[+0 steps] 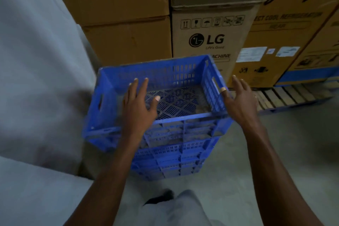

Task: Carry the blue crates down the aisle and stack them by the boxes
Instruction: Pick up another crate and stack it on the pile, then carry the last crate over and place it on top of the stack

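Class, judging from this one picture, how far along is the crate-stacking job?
Done: the top crate sits on a stack of blue crates in front of the boxes. In hand: nothing; the left hand and right hand are open by the crate. Left: whether more crates remain cannot be told.

Empty slotted blue crates (165, 134), stacked upright on floor before cardboard boxes (211, 40).

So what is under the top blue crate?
Under the top blue crate there are more blue crates, stacked on the grey floor. Only their near sides show. Their insides are covered, so I cannot see if they hold anything.
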The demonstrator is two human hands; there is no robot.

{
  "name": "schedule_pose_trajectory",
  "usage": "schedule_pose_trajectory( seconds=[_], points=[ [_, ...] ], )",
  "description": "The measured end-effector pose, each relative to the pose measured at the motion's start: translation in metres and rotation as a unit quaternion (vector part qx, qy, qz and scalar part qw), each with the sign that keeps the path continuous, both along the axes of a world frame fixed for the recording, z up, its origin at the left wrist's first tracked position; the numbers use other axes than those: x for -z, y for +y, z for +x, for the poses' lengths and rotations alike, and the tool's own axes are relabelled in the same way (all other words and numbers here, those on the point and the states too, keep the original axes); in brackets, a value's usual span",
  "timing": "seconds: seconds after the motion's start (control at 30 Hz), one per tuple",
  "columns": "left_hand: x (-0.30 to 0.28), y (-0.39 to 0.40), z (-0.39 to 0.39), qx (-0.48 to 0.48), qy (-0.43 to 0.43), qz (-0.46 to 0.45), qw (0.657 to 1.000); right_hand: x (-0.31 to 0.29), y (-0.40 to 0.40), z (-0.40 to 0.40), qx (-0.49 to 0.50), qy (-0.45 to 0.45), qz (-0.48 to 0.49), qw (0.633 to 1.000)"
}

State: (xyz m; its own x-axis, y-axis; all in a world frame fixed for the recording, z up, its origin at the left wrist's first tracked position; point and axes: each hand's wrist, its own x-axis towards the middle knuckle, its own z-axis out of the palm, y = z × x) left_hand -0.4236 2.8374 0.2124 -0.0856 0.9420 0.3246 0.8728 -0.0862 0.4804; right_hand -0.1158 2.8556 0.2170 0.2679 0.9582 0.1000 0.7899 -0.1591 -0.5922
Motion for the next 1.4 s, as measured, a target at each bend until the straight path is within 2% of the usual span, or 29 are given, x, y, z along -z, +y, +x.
schedule_pose_trajectory(
  seconds=[0.13, 0.27, 0.37, 0.47, 0.57, 0.73, 0.9, 1.03, 1.13, 1.23, 1.4],
  points=[
    [0.003, -0.021, 0.053, 0.126, -0.047, -0.007, 0.991, 0.01, -0.059, -0.004, 0.048, 0.007, 0.066, 0.997],
    [0.002, -0.039, 0.092, 0.249, -0.111, -0.005, 0.962, 0.026, -0.125, -0.019, 0.151, 0.059, 0.088, 0.983],
    [0.014, -0.063, 0.119, 0.364, -0.129, 0.01, 0.922, 0.043, -0.184, -0.032, 0.253, 0.083, 0.081, 0.96],
    [0.035, -0.103, 0.144, 0.479, -0.109, -0.032, 0.871, 0.061, -0.256, -0.04, 0.348, 0.097, 0.035, 0.932],
    [0.056, -0.15, 0.167, 0.574, -0.027, -0.089, 0.814, 0.076, -0.333, -0.046, 0.436, 0.097, -0.028, 0.895],
    [0.08, -0.24, 0.205, 0.687, 0.085, -0.118, 0.712, 0.096, -0.466, -0.067, 0.576, 0.126, -0.081, 0.804],
    [0.097, -0.363, 0.241, 0.78, 0.134, -0.12, 0.6, 0.118, -0.598, -0.098, 0.656, 0.209, -0.111, 0.716],
    [0.116, -0.49, 0.274, 0.838, 0.164, -0.126, 0.504, 0.125, -0.714, -0.117, 0.731, 0.205, -0.095, 0.644],
    [0.113, -0.59, 0.301, 0.874, 0.171, -0.124, 0.437, 0.129, -0.795, -0.134, 0.794, 0.209, -0.09, 0.564],
    [0.103, -0.68, 0.325, 0.909, 0.147, -0.119, 0.371, 0.133, -0.862, -0.142, 0.849, 0.222, -0.046, 0.477],
    [0.115, -0.801, 0.376, 0.935, 0.152, -0.113, 0.301, 0.138, -0.957, -0.126, 0.892, 0.226, 0.005, 0.391]
  ],
)
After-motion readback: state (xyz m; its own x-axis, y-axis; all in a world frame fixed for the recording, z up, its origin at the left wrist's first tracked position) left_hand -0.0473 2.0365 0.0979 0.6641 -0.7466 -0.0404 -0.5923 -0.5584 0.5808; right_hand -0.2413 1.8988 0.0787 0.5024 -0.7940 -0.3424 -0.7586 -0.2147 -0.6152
